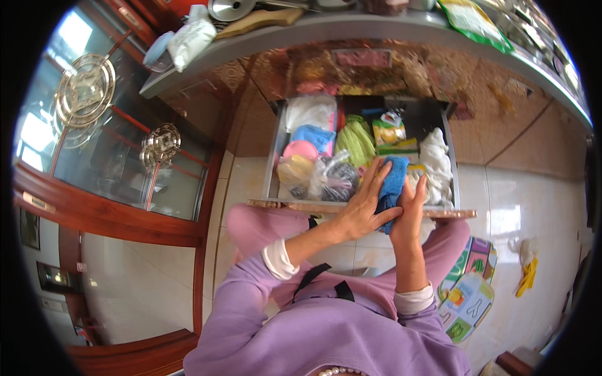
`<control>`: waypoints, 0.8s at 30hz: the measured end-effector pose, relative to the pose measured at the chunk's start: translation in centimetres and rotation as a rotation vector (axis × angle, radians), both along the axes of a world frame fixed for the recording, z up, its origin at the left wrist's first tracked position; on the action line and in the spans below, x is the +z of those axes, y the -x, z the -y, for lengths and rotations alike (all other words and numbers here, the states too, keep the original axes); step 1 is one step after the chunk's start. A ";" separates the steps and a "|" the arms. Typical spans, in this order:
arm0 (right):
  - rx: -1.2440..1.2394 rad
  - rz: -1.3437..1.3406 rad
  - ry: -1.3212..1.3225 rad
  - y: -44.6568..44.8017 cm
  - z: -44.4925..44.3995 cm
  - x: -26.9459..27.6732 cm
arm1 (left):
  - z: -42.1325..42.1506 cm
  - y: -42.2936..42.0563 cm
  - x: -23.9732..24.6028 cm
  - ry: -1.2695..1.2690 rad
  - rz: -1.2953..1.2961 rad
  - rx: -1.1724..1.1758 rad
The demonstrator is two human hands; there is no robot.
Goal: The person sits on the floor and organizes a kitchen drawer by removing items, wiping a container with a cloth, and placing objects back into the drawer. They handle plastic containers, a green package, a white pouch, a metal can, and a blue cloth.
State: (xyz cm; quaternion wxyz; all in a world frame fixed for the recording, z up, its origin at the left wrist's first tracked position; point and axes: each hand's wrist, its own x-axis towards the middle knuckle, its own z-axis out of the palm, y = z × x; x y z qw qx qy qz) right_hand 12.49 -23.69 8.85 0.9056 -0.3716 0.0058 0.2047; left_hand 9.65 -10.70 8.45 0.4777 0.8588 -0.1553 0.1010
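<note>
A folded blue cloth (394, 182) is held between my two hands above the front of an open drawer (455, 169). My left hand (371, 207) lies along the cloth's left side, fingers pointing up. On its right side, my right hand (410, 207) supports it, partly hidden behind it. Inside the drawer are a green cloth (355, 143), a blue cloth (312, 137), a pink round item (301, 150), knotted clear plastic bags (336, 181), a yellow-and-green packet (389, 130), white bundled plastic or cloth (436, 160) and a white bag (310, 113).
A countertop (329, 28) with a wooden board (258, 22), a white bag (192, 40) and a green-edged packet (477, 23) overhangs the drawer. Glass sliding doors (127, 141) stand at left. Colourful mats (468, 301) and a yellow item (527, 277) lie on the floor at right.
</note>
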 end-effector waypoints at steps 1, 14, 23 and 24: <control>-0.016 0.027 0.070 0.2 -1.6 0.4 | -0.7 0.0 0.0 0.077 -0.113 0.063; 0.420 0.509 0.883 0.3 -0.8 -0.6 | -24.5 -7.4 19.1 0.125 0.728 0.684; 0.199 0.791 1.215 -10.1 5.7 0.5 | -31.1 -23.0 20.5 -0.597 1.244 0.795; 0.141 0.772 1.245 -12.6 5.9 0.1 | -31.1 -23.0 19.3 -0.504 1.077 0.872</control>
